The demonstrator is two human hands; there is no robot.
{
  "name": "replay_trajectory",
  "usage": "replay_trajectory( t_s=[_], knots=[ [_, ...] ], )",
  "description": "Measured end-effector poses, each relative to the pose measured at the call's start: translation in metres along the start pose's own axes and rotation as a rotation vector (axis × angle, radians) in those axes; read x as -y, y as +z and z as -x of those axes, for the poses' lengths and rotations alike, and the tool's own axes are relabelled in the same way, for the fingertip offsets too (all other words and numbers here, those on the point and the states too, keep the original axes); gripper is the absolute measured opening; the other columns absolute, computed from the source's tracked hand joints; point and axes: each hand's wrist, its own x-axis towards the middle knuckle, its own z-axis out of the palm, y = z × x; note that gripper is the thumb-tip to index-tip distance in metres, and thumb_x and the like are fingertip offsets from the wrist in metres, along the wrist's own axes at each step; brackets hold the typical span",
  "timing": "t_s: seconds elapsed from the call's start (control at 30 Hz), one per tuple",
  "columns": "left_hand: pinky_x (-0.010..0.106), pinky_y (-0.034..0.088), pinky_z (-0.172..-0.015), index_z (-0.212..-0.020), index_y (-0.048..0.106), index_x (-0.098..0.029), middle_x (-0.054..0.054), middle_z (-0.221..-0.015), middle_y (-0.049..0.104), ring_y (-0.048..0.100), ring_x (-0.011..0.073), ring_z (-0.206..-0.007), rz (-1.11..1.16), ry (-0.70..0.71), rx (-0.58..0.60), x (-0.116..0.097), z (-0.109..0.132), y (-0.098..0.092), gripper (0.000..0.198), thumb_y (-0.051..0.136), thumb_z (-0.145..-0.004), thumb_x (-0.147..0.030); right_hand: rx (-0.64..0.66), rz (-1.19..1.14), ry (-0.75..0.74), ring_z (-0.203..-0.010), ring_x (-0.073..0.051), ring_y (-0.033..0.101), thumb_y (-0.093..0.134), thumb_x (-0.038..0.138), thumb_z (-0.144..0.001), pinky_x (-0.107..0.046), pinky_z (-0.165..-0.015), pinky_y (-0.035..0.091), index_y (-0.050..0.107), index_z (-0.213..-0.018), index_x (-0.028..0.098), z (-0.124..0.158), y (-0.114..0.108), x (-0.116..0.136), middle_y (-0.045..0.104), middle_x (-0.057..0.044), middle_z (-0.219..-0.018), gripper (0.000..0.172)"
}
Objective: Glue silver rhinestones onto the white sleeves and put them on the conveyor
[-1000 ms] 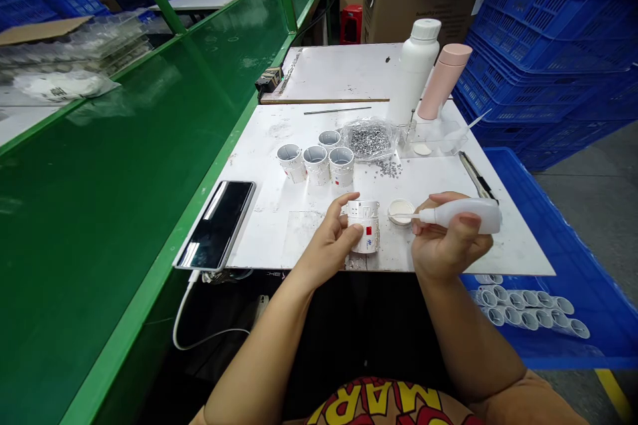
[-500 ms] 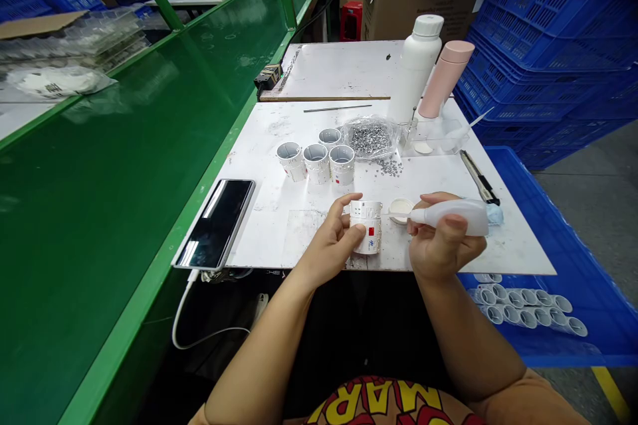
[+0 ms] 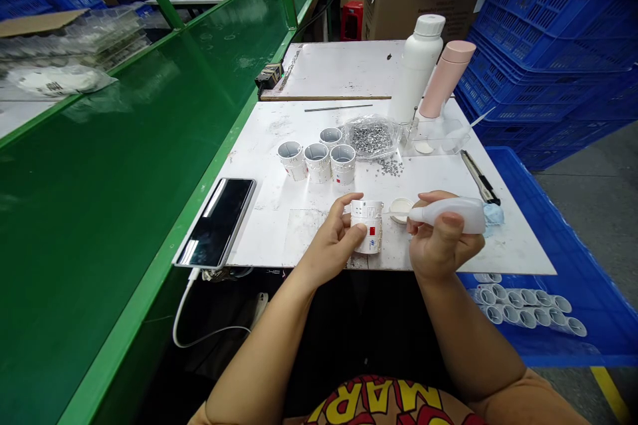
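My left hand [image 3: 335, 237] grips a small white bucket [image 3: 366, 227] with a red mark, fingers behind it and thumb across its front. In my right hand [image 3: 441, 242] lies a translucent squeeze bottle [image 3: 456, 214], held sideways. Its thin nozzle points left, and the tip meets or nearly meets the bucket's right side near the upper band. Behind the nozzle is a small round white dish or lid [image 3: 401, 207]. Several similar white buckets [image 3: 317, 163] stand open-topped farther back, beside a clear bag of small metal parts [image 3: 371, 137]. Loose metal bits [image 3: 391, 167] lie before the bag.
A phone [image 3: 216, 222] on a cable lies at the left. At the right are a utility knife [image 3: 480, 177], a clear tray [image 3: 438, 139], a white bottle [image 3: 419, 66] and a pink flask [image 3: 447, 78]. A blue crate [image 3: 605, 319] below holds several cups.
The squeeze bottle has shifted very slightly left in my right hand. My left hand and the bucket stay almost where they were.
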Motion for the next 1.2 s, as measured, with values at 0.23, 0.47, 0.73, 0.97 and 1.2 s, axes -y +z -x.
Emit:
replay_trajectory(
  t_s=[0.23,0.47,0.73,0.97,1.2],
  knots=[
    [0.022,0.036,-0.060,-0.141,0.032,-0.022,-0.001,-0.082,0.055,0.046,0.0092,-0.062,-0.010,0.002,-0.001,0.000,0.000,0.000,0.061,0.058,-0.089,-0.041,0.007,0.059,0.035,-0.036,-0.011,0.046,0.056,0.049,-0.086,-0.026,-0.037,0.034,0.067,-0.079,0.014,0.001,-0.001,0.005,0.051,0.003,-0.049,0.038],
    [0.024,0.044,-0.069,-0.140,0.034,-0.024,0.002,-0.090,0.059,0.055,0.0120,-0.072,0.043,-0.005,-0.022,-0.001,0.000,0.000,0.059,0.058,-0.088,-0.037,-0.098,-0.085,0.002,-0.033,-0.012,0.041,0.051,0.046,-0.090,-0.026,-0.034,0.033,0.067,-0.078,0.014,-0.007,0.002,0.007,0.047,0.004,-0.044,0.037],
    [0.030,0.049,-0.080,-0.136,0.041,-0.028,0.004,-0.101,0.062,0.065,0.0191,-0.088,0.110,-0.005,-0.021,-0.002,-0.001,-0.004,0.079,0.082,-0.068,-0.027,-0.096,-0.141,0.123,-0.033,-0.012,0.042,0.046,0.051,-0.091,-0.024,-0.033,0.032,0.064,-0.080,0.015,-0.012,-0.002,0.008,0.044,0.004,-0.042,0.041],
    [0.036,0.052,-0.085,-0.148,0.028,-0.032,0.006,-0.101,0.067,0.068,0.0220,-0.095,0.247,-0.002,0.022,-0.002,-0.002,-0.012,0.088,0.077,-0.075,-0.028,-0.089,-0.175,0.147,-0.034,-0.012,0.043,0.049,0.051,-0.089,-0.024,-0.034,0.032,0.063,-0.079,0.015,-0.014,-0.002,0.010,0.043,0.005,-0.043,0.040],
    [0.041,0.051,-0.090,-0.142,0.031,-0.030,0.010,-0.107,0.068,0.069,0.0254,-0.099,0.344,-0.111,0.129,-0.007,0.000,-0.012,0.074,0.071,-0.080,-0.034,-0.063,-0.135,0.131,-0.035,-0.011,0.043,0.051,0.049,-0.089,-0.025,-0.036,0.035,0.064,-0.079,0.015,-0.009,0.001,0.010,0.047,0.004,-0.045,0.038]
  ],
)
